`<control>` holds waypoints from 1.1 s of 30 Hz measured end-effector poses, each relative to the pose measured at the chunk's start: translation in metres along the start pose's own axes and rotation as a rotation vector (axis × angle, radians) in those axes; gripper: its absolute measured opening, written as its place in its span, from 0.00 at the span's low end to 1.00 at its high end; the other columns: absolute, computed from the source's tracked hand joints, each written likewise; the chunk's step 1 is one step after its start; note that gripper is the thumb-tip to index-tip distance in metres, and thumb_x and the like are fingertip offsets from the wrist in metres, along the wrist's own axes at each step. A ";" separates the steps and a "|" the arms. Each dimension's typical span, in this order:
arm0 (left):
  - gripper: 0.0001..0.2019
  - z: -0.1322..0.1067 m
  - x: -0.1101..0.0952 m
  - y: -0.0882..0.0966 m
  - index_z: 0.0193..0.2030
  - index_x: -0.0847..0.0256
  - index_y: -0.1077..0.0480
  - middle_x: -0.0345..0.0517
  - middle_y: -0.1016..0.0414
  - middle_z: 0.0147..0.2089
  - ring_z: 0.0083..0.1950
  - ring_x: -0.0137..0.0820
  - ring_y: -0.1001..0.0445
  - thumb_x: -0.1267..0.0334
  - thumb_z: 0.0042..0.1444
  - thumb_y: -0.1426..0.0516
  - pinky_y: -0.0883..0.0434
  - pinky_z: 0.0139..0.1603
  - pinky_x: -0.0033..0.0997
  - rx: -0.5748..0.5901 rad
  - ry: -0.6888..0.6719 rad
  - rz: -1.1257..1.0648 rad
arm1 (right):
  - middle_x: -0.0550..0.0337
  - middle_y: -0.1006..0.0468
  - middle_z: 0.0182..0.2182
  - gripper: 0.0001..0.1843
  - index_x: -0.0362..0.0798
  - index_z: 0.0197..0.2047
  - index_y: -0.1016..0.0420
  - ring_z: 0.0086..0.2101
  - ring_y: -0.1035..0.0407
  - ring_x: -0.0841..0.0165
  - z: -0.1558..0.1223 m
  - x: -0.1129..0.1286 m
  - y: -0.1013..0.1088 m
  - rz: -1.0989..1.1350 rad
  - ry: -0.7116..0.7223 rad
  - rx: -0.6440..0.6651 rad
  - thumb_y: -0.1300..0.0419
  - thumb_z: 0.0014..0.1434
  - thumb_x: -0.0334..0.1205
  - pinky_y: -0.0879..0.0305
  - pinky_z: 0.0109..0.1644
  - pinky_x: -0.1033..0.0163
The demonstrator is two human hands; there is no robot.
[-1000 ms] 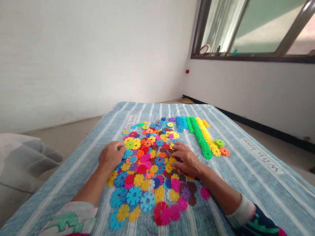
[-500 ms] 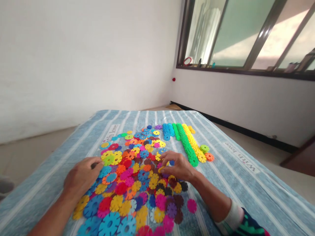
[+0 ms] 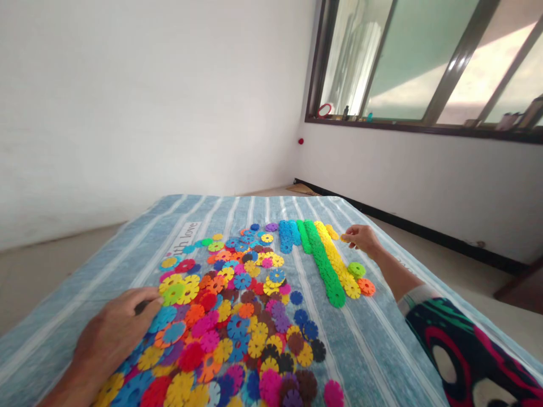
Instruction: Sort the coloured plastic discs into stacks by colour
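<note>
At the left edge of the pile of notched plastic discs [image 3: 235,326], my left hand [image 3: 116,322] is closed. Something dark shows between its thumb and fingers, but I cannot make out what. A lime-green disc [image 3: 173,294] lies by its fingertips. My right hand [image 3: 365,238] pinches a small yellow disc [image 3: 344,238], partly hidden by the fingers, over the far right of the cloth. Just left of it lie a few yellow-orange discs [image 3: 332,232], beside the long row of overlapping yellow discs [image 3: 331,254].
Left of the yellow row run green discs [image 3: 324,265] and shorter blue rows [image 3: 285,237]. A lime disc [image 3: 356,269] and an orange disc [image 3: 366,287] lie near the yellow row's close end. A striped blue cloth [image 3: 139,254] lies underneath. Walls and a window [image 3: 416,62] stand beyond.
My right hand has moved from the pile to the far right, past the yellow row, with a yellow disc in its fingers. My left hand stays at the pile's left edge; the view has shifted slightly.
</note>
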State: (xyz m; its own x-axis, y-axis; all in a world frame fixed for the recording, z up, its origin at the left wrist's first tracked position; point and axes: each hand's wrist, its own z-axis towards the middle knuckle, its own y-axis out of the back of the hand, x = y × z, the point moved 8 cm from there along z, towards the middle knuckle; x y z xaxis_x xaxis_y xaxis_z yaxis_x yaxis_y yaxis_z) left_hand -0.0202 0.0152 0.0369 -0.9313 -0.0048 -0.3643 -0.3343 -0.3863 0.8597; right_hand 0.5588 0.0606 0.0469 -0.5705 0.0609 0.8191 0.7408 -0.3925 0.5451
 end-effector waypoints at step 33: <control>0.20 0.004 0.038 -0.026 0.37 0.49 0.23 0.38 0.19 0.47 0.45 0.41 0.22 0.45 0.54 0.53 0.28 0.55 0.41 0.028 0.052 0.009 | 0.64 0.23 0.20 0.14 0.44 0.35 0.18 0.20 0.30 0.73 0.049 -0.030 -0.034 -0.353 -0.035 0.037 0.31 0.41 0.30 0.37 0.24 0.71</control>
State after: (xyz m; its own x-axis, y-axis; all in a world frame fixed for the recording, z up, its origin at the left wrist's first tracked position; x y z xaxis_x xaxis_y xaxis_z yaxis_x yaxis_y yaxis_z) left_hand -0.0474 0.0287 0.0017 -0.9258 -0.0562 -0.3738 -0.3304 -0.3605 0.8723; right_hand 0.5675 0.1171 0.0125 -0.7815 0.2187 0.5844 0.5128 -0.3086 0.8012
